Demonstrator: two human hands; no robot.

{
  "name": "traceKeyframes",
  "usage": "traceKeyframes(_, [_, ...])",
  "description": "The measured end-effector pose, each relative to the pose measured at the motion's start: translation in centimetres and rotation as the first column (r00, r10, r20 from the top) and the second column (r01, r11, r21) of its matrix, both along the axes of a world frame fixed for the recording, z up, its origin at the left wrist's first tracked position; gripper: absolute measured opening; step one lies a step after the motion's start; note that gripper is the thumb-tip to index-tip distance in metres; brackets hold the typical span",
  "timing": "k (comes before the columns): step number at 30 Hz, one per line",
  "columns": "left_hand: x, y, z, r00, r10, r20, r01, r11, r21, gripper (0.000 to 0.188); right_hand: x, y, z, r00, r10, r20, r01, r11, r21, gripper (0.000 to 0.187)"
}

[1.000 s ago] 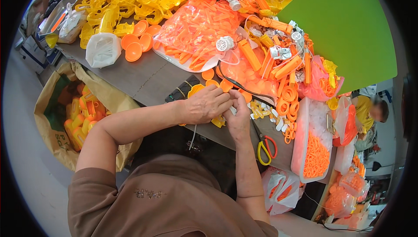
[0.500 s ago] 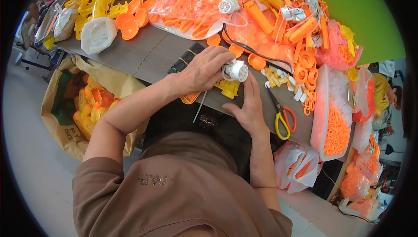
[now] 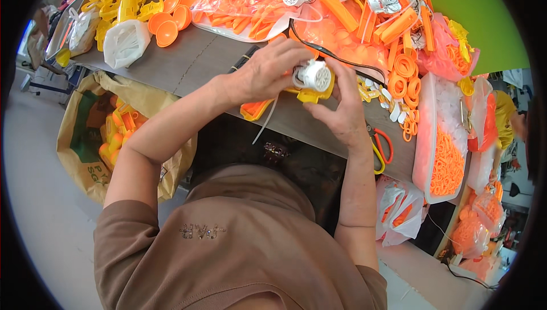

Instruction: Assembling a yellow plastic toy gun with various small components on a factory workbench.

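Observation:
Between my two hands is a white round plastic unit (image 3: 314, 76) with a spoked, vented face. My left hand (image 3: 263, 72) is closed on it from the left. Just below it sits a yellow plastic housing (image 3: 310, 96), pinched by the thumb and fingers of my right hand (image 3: 346, 110); the right fingertips also reach behind the white unit. Whether the two parts are joined is hidden. Beneath my left wrist lie an orange-and-yellow piece (image 3: 255, 110) and a thin white strip (image 3: 266, 121) hanging past the table edge. A dark block (image 3: 244, 58) is mostly covered by my left hand.
Scissors with red and yellow handles (image 3: 380, 151) lie right of my right forearm. Beyond are a tub of orange rings (image 3: 447, 164), a bag of orange parts (image 3: 250, 5), orange cups (image 3: 167, 33) and yellow parts (image 3: 128, 5). A paper sack (image 3: 74, 150) stands at the left.
My right hand has moved up and now grips the yellow housing, which was lying on the table. The white unit has shifted slightly up and right, over the housing.

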State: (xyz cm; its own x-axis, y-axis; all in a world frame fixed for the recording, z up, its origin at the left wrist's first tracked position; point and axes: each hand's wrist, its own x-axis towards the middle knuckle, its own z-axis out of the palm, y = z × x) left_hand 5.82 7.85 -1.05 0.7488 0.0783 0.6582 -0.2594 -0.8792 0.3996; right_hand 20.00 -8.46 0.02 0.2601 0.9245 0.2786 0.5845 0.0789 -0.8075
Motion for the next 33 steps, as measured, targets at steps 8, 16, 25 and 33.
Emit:
traceKeyframes(8, [-0.5,1.2,0.5,0.989,-0.087,-0.123,0.038,0.934,-0.356,0.046,-1.1,1.5,1.8,0.994,-0.008,-0.112,0.012,0.999,0.039,0.075])
traceKeyframes(16, [-0.1,1.9,-0.5,0.982,-0.184,-0.037,0.105,0.704,-0.703,0.046,-1.2,2.2,0.6,0.909,0.062,-0.412,0.000,0.989,0.148,0.073])
traceKeyframes(25, [-0.5,1.2,0.4,0.996,0.009,-0.094,-0.046,0.915,-0.401,0.041,-1.9,2.3,0.7,0.882,0.101,-0.461,0.004,0.975,0.222,0.069])
traceKeyframes(33, [-0.3,0.8,-0.7,0.999,0.035,0.019,-0.022,0.881,-0.473,0.043,-2.4,2.4,0.3,0.865,0.073,-0.497,0.060,0.967,0.246,0.068])
